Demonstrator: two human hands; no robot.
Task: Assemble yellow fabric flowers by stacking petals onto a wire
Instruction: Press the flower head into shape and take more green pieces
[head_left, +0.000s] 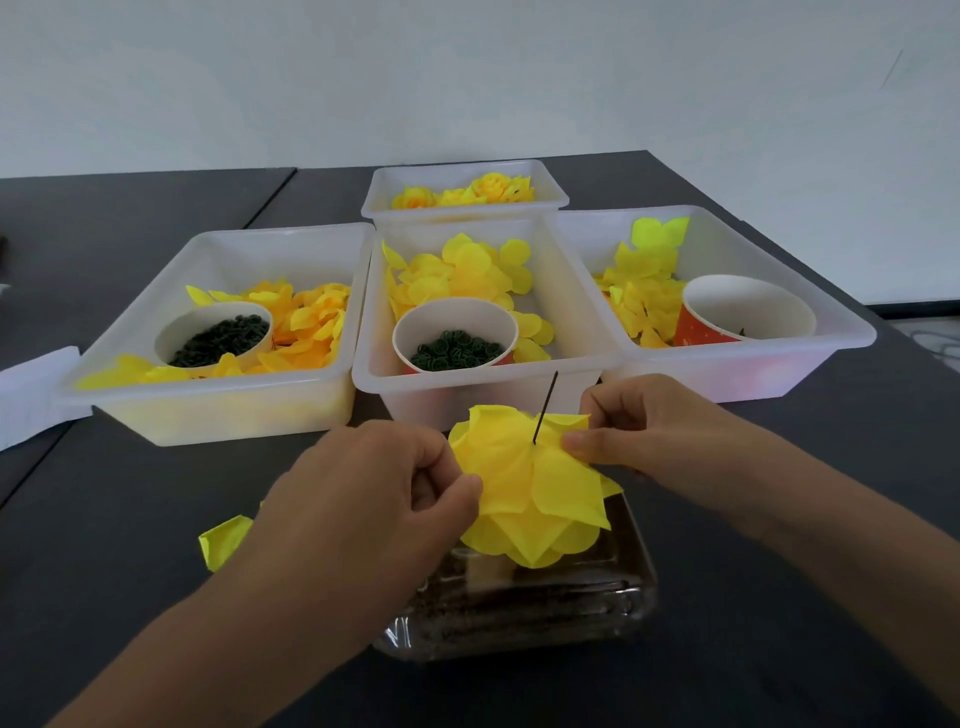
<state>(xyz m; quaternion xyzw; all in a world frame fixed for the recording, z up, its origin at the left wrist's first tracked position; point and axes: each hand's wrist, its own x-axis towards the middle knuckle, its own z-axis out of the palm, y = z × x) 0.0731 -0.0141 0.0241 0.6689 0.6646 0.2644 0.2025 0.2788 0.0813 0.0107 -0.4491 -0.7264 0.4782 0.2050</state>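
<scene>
While both hands pinch the yellow petal stack (524, 488) at centre frame, left hand (384, 493) on its left edge, right hand (639, 421) nearer the wire (545, 408), that wire pokes up-right, so petals probably slide down along it.

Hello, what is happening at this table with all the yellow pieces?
A person is building a fabric flower. Both hands, left hand and right hand, pinch the edges of the yellow petals already threaded on a thin dark wire, whose tip sticks up above them. Behind stand white trays with loose petals and paper cups of small dark rings. The far tray holds what look like finished flowers.
</scene>
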